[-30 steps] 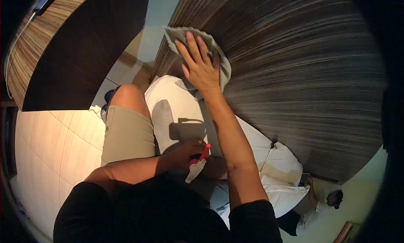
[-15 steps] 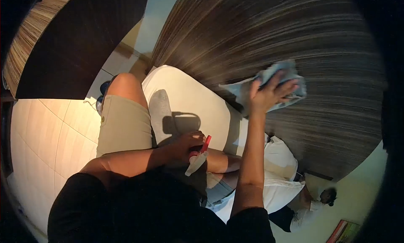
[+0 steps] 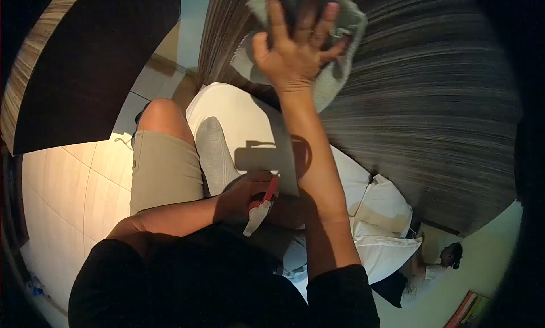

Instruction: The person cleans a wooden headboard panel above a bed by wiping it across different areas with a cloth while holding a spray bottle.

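My right hand (image 3: 295,58) is stretched up and forward, holding a grey-blue cloth (image 3: 336,78) against a dark wood-grain panel (image 3: 420,95). Its fingers are spread over the cloth, and the fingertips are partly lost in blur and shade. Low in front of my body, my left hand (image 3: 250,190) is closed around a spray bottle with a red and whitish trigger head (image 3: 260,211). Most of the bottle's body is hidden by the hand and shadow.
I sit on a white mattress or cushion (image 3: 238,104) beside the panel, one grey-socked foot (image 3: 211,141) on it. White bedding (image 3: 386,206) lies to the right. Another person (image 3: 434,274) is beyond it. Left are a tiled floor (image 3: 62,197) and dark furniture (image 3: 91,67).
My right hand has swept the cloth up and to the left across the panel. My left hand keeps hold of the spray bottle, nearly in the same place.
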`<state>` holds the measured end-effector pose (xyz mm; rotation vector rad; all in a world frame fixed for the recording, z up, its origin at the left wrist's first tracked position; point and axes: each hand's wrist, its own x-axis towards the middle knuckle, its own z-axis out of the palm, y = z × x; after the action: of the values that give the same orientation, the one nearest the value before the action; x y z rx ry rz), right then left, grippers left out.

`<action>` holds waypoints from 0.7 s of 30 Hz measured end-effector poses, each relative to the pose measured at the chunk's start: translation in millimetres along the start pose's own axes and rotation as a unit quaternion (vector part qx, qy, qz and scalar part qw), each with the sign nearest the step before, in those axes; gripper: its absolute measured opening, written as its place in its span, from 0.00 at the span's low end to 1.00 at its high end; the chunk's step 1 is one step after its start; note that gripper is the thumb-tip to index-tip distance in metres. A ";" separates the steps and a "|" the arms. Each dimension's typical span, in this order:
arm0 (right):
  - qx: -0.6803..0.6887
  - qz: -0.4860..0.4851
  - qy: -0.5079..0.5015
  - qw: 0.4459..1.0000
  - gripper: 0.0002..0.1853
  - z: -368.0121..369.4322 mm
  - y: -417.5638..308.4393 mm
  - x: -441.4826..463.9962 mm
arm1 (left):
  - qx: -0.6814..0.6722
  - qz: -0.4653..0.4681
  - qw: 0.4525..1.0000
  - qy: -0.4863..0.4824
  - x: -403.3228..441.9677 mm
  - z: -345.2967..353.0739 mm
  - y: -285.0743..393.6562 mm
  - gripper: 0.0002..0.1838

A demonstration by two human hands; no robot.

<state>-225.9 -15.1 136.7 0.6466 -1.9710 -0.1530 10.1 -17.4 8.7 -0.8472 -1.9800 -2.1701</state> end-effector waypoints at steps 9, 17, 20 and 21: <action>0.219 -0.076 -0.187 0.955 0.41 20.1 -26.3 -77.6 | -0.040 -0.035 0.998 0.012 -1.5 -0.5 -0.3 0.14; 0.204 -0.168 -0.448 0.854 0.37 -1.9 54.1 -155.8 | -0.012 0.029 0.999 -0.002 -0.2 -4.6 -0.7 0.14; 0.202 -0.156 -0.474 0.843 0.36 -19.4 87.3 -162.2 | -0.013 0.050 0.999 0.008 -0.8 -6.3 0.5 0.14; 0.168 -0.137 -0.503 0.837 0.36 -28.5 98.9 -161.4 | -0.053 0.003 0.998 -0.016 -6.3 -2.8 -6.4 0.16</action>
<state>-182.9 154.6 59.4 1.2564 -2.9441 -0.3866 11.8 -21.0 0.1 -0.9052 -1.8876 -2.2899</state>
